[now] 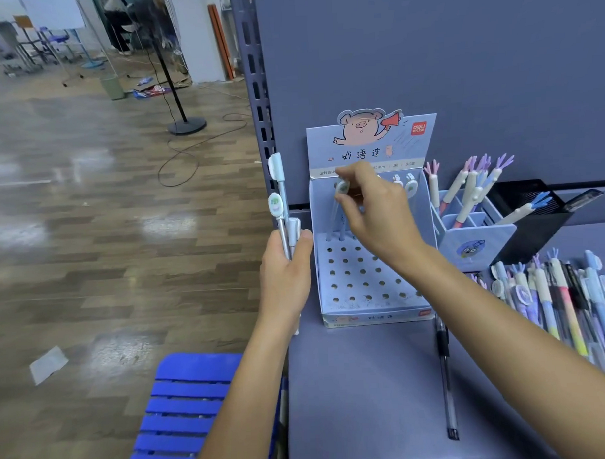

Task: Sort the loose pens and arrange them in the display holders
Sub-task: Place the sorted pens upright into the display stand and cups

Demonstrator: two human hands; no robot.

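Biggest thing first: we're at a blue-grey surface (368,398) with a tall panel (460,69) behind it, and a blue slatted chair (187,405) sits down at our left.

The pig display box (376,317) stands at the back of the surface against the panel, its hole-punched deck sloping up away from us. Most holes are bare. A couple of standing pens (411,186) are in the back row on the right, caps up.

Off to the right, a pile of loose pens (564,299) lies on the surface, mostly with their long axes running away from us. Behind the pile there's a black mesh holder (534,228) lying tipped over, and a small blue holder (476,244) with antler-topped pens (471,182) leaning up and to the right.

A black gel pen (445,368) lies flat in front of the box's right corner, pointing straight toward us. We can't tell which end is the tip.

Our left grip (285,274) is curled around a bundle of pens (282,202) just left of the box. They're nearly vertical, caps up.

Our right grip (376,213) pinches one pale pen (339,200) over the back-left holes. It's close to upright, cap up and leaning slightly right, lower end down at the back row. It's too blurry to tell whether it's in a hole.
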